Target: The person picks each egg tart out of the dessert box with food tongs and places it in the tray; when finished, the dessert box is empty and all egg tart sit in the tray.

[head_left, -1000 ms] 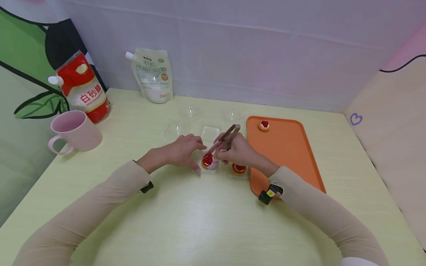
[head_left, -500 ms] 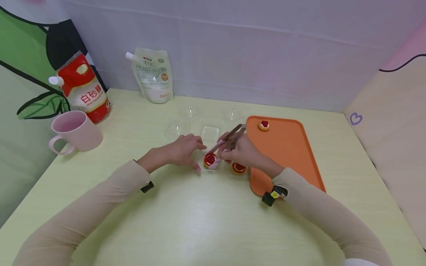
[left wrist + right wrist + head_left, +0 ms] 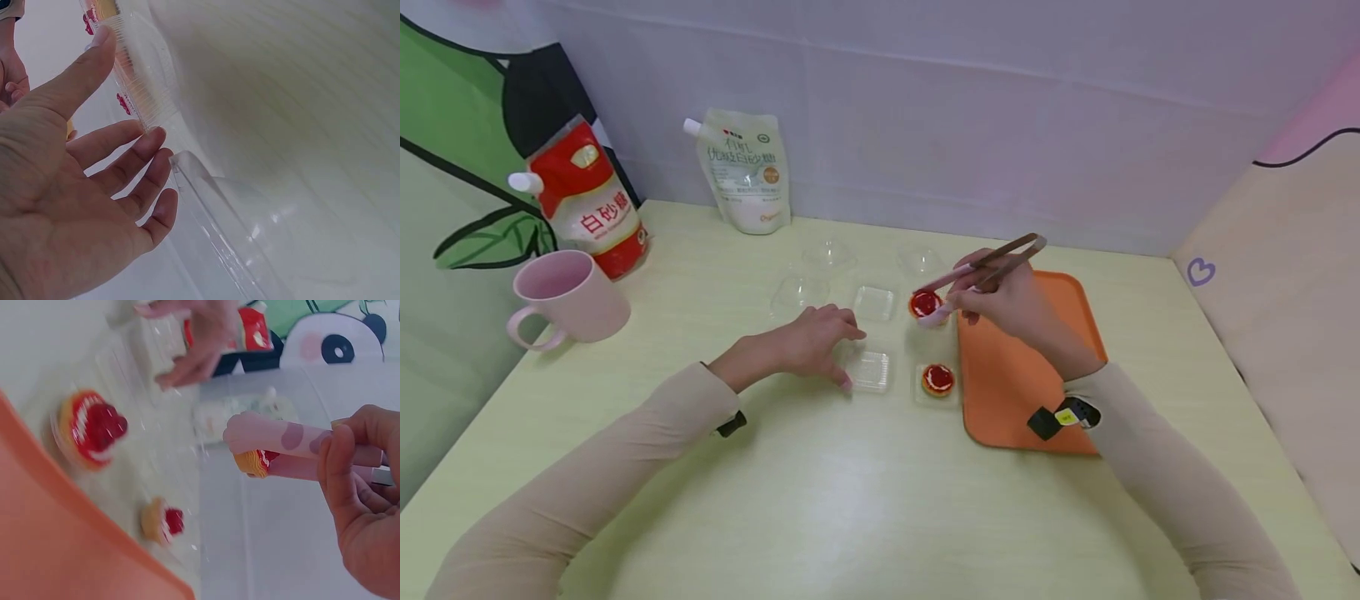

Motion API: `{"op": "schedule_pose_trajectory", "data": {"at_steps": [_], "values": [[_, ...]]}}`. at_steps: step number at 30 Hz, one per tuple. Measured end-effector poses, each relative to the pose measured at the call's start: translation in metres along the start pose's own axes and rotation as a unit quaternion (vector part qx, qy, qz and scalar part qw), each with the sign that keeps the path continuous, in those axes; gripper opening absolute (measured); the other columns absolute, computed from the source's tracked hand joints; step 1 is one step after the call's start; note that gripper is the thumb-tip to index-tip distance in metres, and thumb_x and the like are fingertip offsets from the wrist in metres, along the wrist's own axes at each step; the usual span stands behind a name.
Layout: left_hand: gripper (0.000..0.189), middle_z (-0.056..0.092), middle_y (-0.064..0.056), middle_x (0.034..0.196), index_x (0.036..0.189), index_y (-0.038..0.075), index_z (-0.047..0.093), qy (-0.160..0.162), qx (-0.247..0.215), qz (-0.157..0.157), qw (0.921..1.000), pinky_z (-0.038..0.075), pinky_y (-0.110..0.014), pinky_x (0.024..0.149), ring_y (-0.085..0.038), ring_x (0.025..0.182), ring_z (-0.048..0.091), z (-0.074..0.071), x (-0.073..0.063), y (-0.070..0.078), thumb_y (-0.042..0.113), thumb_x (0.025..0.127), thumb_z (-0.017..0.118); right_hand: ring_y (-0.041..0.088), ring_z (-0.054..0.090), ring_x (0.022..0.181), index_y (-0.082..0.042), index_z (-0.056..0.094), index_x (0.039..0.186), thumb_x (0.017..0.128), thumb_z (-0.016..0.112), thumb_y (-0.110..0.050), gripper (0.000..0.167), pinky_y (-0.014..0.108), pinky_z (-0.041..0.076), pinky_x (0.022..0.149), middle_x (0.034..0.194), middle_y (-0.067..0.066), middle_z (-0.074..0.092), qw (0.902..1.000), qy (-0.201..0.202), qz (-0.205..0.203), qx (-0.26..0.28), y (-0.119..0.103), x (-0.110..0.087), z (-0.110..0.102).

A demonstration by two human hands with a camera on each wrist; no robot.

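My right hand (image 3: 1003,300) grips metal tongs (image 3: 275,434) with pink scalloped ends. Pinched between the tong ends is a small red-topped tart (image 3: 250,464), raised over the back-right box. Beneath it in the right wrist view, another tart (image 3: 164,522) sits in that box; the held one covers it in the head view. My left hand (image 3: 808,337) is spread at the left side of a clear plastic box (image 3: 874,372) with nothing in it, thumb and index fingertip at its edge. A tart (image 3: 938,380) lies in the front-right box.
An orange tray (image 3: 1015,400) lies to the right, partly under my right forearm. Another clear box (image 3: 875,303) and several domed clear lids (image 3: 801,293) stand toward the back. A pink mug (image 3: 576,300), red pouch (image 3: 597,204) and pale pouch (image 3: 748,171) stand back left.
My right hand has lifted the tart out of the front-left box and carried it up, back and right with the tongs. The left hand has stayed at that box.
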State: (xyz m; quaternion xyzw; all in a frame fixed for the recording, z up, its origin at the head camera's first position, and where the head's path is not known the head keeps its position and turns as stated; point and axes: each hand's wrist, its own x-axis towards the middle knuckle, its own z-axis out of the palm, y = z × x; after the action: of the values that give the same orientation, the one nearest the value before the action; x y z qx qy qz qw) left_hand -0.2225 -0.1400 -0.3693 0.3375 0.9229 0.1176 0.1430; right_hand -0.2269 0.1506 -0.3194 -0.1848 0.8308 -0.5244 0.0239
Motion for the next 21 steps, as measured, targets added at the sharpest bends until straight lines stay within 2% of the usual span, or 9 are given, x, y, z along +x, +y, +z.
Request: {"op": "schedule_pose_trajectory", "data": {"at_steps": [5, 9, 12, 18, 21], "values": [[0.075, 0.061, -0.012, 0.125, 0.134, 0.001, 0.061, -0.001, 0.000, -0.001, 1.0000, 0.039, -0.042, 0.088, -0.031, 0.118, 0.051, 0.000, 0.000, 0.000, 0.035, 0.073, 0.089, 0.011, 0.067, 0.055, 0.004, 0.061, 0.116, 0.085, 0.076, -0.006, 0.036, 0.028, 0.057, 0.058, 0.074, -0.006, 0.072, 0.9976, 0.063, 0.013, -0.025, 0.002, -0.001, -0.029], [0.076, 0.061, -0.012, 0.125, 0.134, 0.001, 0.061, -0.002, 0.001, -0.004, 1.0000, 0.039, -0.042, 0.088, -0.032, 0.118, 0.051, 0.000, -0.001, 0.001, 0.035, 0.073, 0.089, 0.010, 0.068, 0.056, 0.005, 0.060, 0.115, 0.086, 0.075, -0.005, 0.034, 0.026, 0.058, 0.058, 0.081, -0.003, 0.073, 0.9936, 0.107, 0.018, -0.034, 0.013, 0.000, -0.047], [0.077, 0.060, -0.012, 0.125, 0.135, 0.001, 0.061, -0.003, 0.000, -0.003, 1.0000, 0.038, -0.041, 0.088, -0.031, 0.118, 0.051, 0.000, -0.001, 0.001, 0.036, 0.073, 0.089, 0.009, 0.067, 0.056, 0.006, 0.059, 0.114, 0.087, 0.074, -0.005, 0.033, 0.025, 0.058, 0.059, 0.084, -0.001, 0.073, 0.9910, 0.130, 0.019, -0.025, 0.024, 0.000, -0.059], [0.078, 0.060, -0.012, 0.125, 0.135, 0.001, 0.060, -0.002, -0.003, -0.001, 1.0000, 0.038, -0.041, 0.088, -0.031, 0.118, 0.051, 0.000, 0.000, 0.001, 0.037, 0.072, 0.089, 0.004, 0.065, 0.054, 0.008, 0.060, 0.112, 0.087, 0.074, -0.004, 0.031, 0.022, 0.056, 0.057, 0.075, -0.011, 0.067, 0.9850, 0.167, 0.027, -0.032, 0.044, 0.002, -0.079], [0.078, 0.060, -0.011, 0.125, 0.136, 0.001, 0.060, -0.003, -0.004, -0.001, 1.0000, 0.038, -0.042, 0.089, -0.030, 0.118, 0.051, -0.001, 0.000, 0.001, 0.037, 0.073, 0.089, 0.004, 0.065, 0.055, 0.009, 0.059, 0.111, 0.087, 0.073, -0.004, 0.030, 0.021, 0.056, 0.057, 0.075, -0.013, 0.067, 0.9824, 0.182, 0.035, -0.019, 0.055, 0.003, -0.089]]}}
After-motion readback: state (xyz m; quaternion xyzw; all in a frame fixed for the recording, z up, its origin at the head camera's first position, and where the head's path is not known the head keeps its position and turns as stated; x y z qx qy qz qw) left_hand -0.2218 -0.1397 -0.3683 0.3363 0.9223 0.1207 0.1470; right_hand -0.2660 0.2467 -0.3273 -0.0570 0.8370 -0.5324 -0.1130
